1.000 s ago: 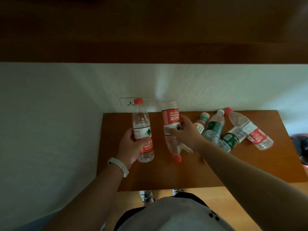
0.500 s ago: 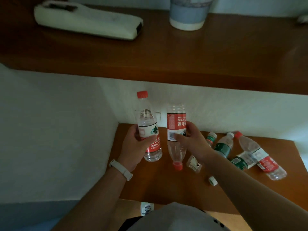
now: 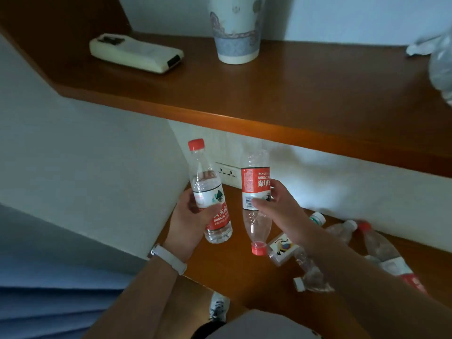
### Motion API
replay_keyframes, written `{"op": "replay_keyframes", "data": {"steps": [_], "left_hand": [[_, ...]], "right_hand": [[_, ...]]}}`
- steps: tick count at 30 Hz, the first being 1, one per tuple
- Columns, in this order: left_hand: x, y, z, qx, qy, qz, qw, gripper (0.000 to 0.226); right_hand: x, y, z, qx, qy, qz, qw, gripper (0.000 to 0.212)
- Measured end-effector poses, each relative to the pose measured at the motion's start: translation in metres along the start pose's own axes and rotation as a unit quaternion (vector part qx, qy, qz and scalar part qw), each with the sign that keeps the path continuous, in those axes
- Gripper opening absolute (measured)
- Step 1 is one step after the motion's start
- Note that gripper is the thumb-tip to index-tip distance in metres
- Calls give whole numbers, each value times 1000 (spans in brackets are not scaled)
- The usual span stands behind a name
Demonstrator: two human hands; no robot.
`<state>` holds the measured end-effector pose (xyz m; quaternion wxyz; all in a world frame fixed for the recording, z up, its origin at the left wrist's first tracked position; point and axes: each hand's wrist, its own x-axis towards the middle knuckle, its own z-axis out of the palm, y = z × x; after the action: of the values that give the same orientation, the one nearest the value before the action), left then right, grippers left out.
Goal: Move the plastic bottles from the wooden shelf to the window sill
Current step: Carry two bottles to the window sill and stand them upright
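My left hand (image 3: 189, 222) grips an upright clear bottle (image 3: 208, 192) with a red cap and a red-and-white label. My right hand (image 3: 278, 207) holds a second red-labelled bottle (image 3: 255, 189) upside down, red cap pointing down. Both bottles hang above the left end of the lower wooden shelf (image 3: 234, 272). Several more plastic bottles (image 3: 342, 231) lie on their sides on that shelf to the right, partly hidden by my right forearm; one has a red cap (image 3: 381, 248) and one a white cap (image 3: 309, 277).
A wider wooden ledge (image 3: 281, 94) runs above, carrying a cream remote control (image 3: 137, 53), a patterned paper cup (image 3: 236, 28) and a blurred clear bottle (image 3: 441, 67) at the right edge. A wall socket (image 3: 227, 171) sits behind the held bottles. A white wall stands at left.
Both hands have lifted their bottles off the lower shelf. The view has tilted up, bringing the upper ledge with the remote and cup into sight.
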<state>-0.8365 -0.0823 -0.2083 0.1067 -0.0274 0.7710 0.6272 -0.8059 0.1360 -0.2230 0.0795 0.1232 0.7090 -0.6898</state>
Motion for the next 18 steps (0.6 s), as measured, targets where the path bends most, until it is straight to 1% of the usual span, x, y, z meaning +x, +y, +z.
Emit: {"op": "replay_keyframes", "data": {"steps": [2,6,8,11,12,15,18], "left_hand": [[-14,-4,0,7,38,-13,999,39],[-49,-9,-9,24,108,-31,993,47],[-69,-13,-20,17,146,-40,988,50],[-97,-20,-42,5,201,-55,978,53],[-105,-23,-50,0,220,-61,974,54],[-131,-30,-69,-28,269,-73,960,53],[-157,-38,-84,-59,310,-77,946,51]], "right_hand": [[-2,2,0,-9,-33,-7,999,52],[-1,4,14,-29,-99,-17,995,46],[0,3,30,-28,-139,-24,990,46],[-1,-3,60,-24,-214,-30,976,59],[-3,-7,70,-21,-240,-34,970,60],[-9,-14,97,-22,-303,-49,951,54],[-19,-19,122,-31,-338,-63,939,53]]}}
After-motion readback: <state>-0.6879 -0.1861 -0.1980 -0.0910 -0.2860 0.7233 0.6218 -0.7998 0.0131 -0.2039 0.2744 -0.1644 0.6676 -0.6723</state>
